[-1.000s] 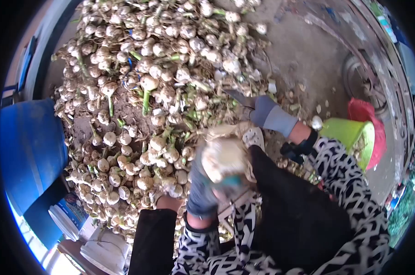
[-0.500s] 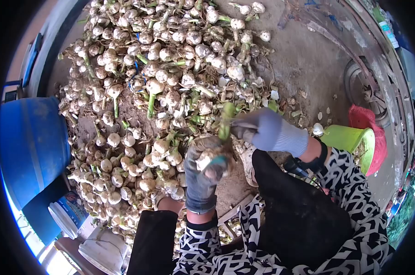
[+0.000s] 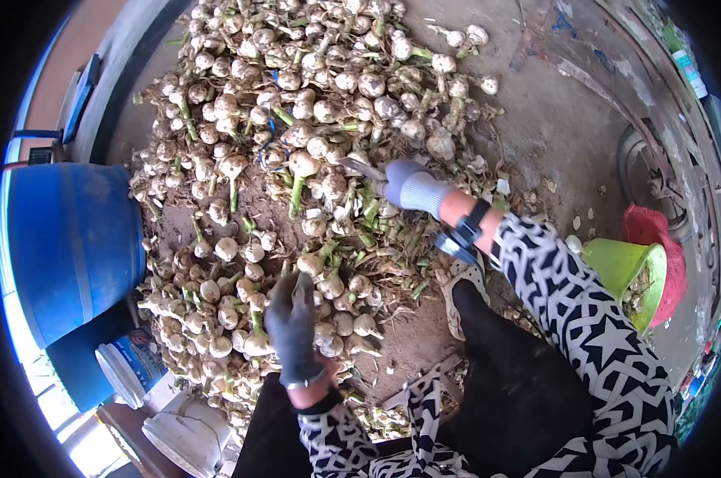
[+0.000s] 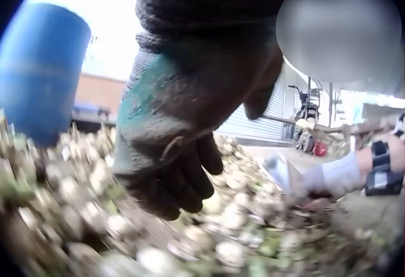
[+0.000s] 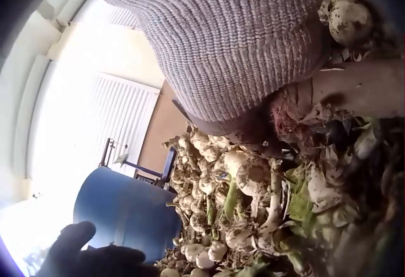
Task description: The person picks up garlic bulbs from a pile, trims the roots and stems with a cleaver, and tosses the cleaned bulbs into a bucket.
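My left hand (image 3: pixel 292 327), in a dark glove with a green-coated part, reaches down over garlic bulbs at the pile's near left. Its fingertips are right at one pale bulb (image 3: pixel 310 264) in the head view. The left wrist view shows the gloved fingers (image 4: pixel 183 188) loosely bent, with nothing between them. In a pale grey-lilac knit glove, my right hand (image 3: pixel 412 185) grips a knife (image 3: pixel 364 169), its blade pointing left over the garlic. Green stem cuttings (image 3: pixel 384 227) lie just below that hand. The knife's handle is hidden in the glove.
Garlic with stems (image 3: pixel 241 103) spreads widely over the floor. A blue barrel (image 3: pixel 77 239) stands left, with a white bucket (image 3: pixel 189 434) nearer me. At right, a lime-green bucket (image 3: pixel 615 263) lies tipped beside a red mesh sack (image 3: pixel 655 271). My shoe (image 3: pixel 462 299) is below the cuttings.
My left hand held a garlic bulb in front of me; it has let go and moved left to the pile. My right hand has moved from a green stem up and left with the knife.
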`<state>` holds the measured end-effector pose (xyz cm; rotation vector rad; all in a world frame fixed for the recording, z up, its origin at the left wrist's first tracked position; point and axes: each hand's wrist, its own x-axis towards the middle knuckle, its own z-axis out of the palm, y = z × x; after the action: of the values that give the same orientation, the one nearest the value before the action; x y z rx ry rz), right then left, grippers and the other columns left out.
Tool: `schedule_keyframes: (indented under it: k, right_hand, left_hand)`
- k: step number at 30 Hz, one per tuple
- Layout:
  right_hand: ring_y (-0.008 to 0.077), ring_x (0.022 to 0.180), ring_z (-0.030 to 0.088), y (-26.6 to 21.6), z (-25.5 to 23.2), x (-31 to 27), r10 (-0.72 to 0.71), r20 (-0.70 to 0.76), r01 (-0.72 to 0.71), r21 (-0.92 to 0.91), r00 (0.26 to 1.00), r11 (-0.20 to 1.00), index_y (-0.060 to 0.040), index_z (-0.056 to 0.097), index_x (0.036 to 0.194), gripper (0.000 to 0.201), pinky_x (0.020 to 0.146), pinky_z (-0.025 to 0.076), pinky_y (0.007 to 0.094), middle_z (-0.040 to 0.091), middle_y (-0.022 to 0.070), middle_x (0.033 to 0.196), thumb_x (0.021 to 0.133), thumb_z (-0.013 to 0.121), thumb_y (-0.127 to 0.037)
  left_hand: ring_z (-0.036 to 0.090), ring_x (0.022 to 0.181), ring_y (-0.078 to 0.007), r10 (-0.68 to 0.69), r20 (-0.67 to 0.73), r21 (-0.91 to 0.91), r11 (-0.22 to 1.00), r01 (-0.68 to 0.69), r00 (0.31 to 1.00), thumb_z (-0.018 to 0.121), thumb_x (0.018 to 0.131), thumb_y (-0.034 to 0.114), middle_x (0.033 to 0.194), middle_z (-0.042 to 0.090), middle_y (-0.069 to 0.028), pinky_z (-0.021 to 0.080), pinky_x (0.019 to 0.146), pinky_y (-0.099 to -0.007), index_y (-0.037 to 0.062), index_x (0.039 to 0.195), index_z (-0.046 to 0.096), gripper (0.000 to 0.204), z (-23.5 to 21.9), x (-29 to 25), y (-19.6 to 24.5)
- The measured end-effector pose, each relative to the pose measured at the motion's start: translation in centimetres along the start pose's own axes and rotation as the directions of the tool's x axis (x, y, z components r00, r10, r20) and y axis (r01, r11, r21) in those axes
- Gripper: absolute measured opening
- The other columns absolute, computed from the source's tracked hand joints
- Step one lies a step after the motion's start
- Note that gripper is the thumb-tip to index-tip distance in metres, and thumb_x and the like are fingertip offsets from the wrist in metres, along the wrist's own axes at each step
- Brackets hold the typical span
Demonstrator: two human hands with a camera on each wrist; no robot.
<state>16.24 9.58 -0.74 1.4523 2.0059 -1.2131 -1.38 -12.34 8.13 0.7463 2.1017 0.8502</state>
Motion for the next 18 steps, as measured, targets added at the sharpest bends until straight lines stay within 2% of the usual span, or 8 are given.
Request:
schedule_keyframes:
  k: [4, 6, 7, 8, 9, 10, 11, 18]
  right_hand:
    - [0.0206, 0.085, 0.064, 1.3, 4.4, -6.1, -0.455, -0.104, 0.456, 0.399, 0.885, 0.796, -0.0105, 0.054, 0.125, 0.036, 0.081, 0.051, 0.0336, 0.065, 0.0068, 0.090, 0.094, 0.058, -0.028]
    - [0.0164, 0.090, 0.064, 2.2, 5.2, -9.5, -0.532, -0.027, 0.500, 0.387, 0.846, 0.775, -0.0111, 0.056, 0.128, 0.037, 0.083, 0.051, 0.0310, 0.066, 0.0073, 0.097, 0.091, 0.059, -0.017]
    - [0.0163, 0.085, 0.065, 2.9, 5.3, -9.9, -0.556, -0.014, 0.419, 0.673, 0.831, 0.610, -0.0121, 0.059, 0.113, 0.025, 0.077, 0.052, 0.0316, 0.065, 0.0068, 0.096, 0.088, 0.061, -0.014]
    - [0.0163, 0.082, 0.065, 3.4, 5.0, -10.2, -0.569, -0.010, 0.354, 0.792, 0.822, 0.497, -0.0127, 0.061, 0.106, 0.020, 0.074, 0.052, 0.0319, 0.065, 0.0066, 0.095, 0.086, 0.061, -0.012]
    - [0.0162, 0.080, 0.066, 3.8, 4.5, -10.6, -0.582, -0.007, 0.274, 0.886, 0.813, 0.373, -0.0132, 0.062, 0.099, 0.014, 0.071, 0.052, 0.0322, 0.065, 0.0064, 0.094, 0.084, 0.062, -0.010]
    - [0.0197, 0.079, 0.067, 3.4, 2.4, -11.9, -0.561, -0.203, 0.583, 0.472, 0.802, 0.662, -0.0127, 0.063, 0.097, 0.015, 0.070, 0.053, 0.0339, 0.063, 0.0068, 0.095, 0.082, 0.063, -0.012]
    - [0.0232, 0.079, 0.067, 3.1, 0.9, -13.0, -0.615, -0.367, 0.623, -0.113, 0.698, 0.774, -0.0122, 0.063, 0.095, 0.017, 0.068, 0.053, 0.0355, 0.062, 0.0072, 0.095, 0.079, 0.064, -0.014]
    - [0.0265, 0.072, 0.068, 0.4, -0.4, -15.2, -0.647, -0.293, 0.499, -0.444, 0.704, 0.744, -0.0148, 0.061, 0.099, 0.030, 0.059, 0.054, 0.0397, 0.065, 0.0054, 0.093, 0.071, 0.069, -0.018]
  left_hand:
    - [0.063, 0.100, -0.0219, -0.047, 0.469, -0.760, 0.487, 0.430, 0.882, 0.039, 0.102, 0.041, 0.119, 0.062, -0.0133, 0.051, 0.087, -0.0333, 0.0032, 0.125, 0.055, 0.047, 7.4, 3.4, -0.4]
    - [0.063, 0.102, -0.0223, 0.187, 0.314, -0.722, 0.684, 0.106, 0.931, 0.042, 0.102, 0.033, 0.118, 0.062, -0.0142, 0.052, 0.083, -0.0337, 0.0058, 0.124, 0.056, 0.038, 9.4, 3.6, -2.3]
    - [0.063, 0.097, -0.0192, 0.474, 0.265, -0.248, 0.875, -0.415, 0.840, 0.051, 0.096, 0.019, 0.113, 0.063, -0.0112, 0.053, 0.080, -0.0321, 0.0043, 0.122, 0.056, 0.031, 9.1, 3.5, -2.0]
    - [0.063, 0.092, -0.0161, 0.716, 0.192, 0.346, 0.590, -0.729, 0.671, 0.059, 0.090, 0.005, 0.109, 0.064, -0.0082, 0.054, 0.076, -0.0306, 0.0029, 0.121, 0.056, 0.031, 8.7, 3.3, -1.7]
    - [0.063, 0.093, -0.0169, 0.494, 0.174, -0.260, 0.857, -0.444, 0.852, 0.062, 0.089, 0.006, 0.109, 0.064, -0.0087, 0.054, 0.077, -0.0299, 0.0012, 0.122, 0.054, 0.034, 8.6, 2.8, -1.2]
    - [0.063, 0.095, -0.0178, 0.257, 0.316, -0.735, 0.674, 0.064, 0.913, 0.064, 0.088, 0.007, 0.108, 0.064, -0.0092, 0.054, 0.077, -0.0292, -0.0004, 0.123, 0.052, 0.037, 8.7, 2.2, -0.7]
    - [0.064, 0.098, -0.0237, 0.447, 0.248, -0.546, 0.797, -0.258, 0.859, 0.061, 0.093, 0.015, 0.112, 0.063, -0.0164, 0.057, 0.079, -0.0318, -0.0022, 0.125, 0.048, 0.039, 8.6, 1.6, -0.1]
    - [0.067, 0.095, -0.0293, 0.303, 0.332, -0.469, 0.875, -0.122, 0.894, 0.056, 0.095, 0.016, 0.111, 0.062, -0.0215, 0.060, 0.080, -0.0395, -0.0031, 0.122, 0.045, 0.036, 6.8, -0.8, 2.6]
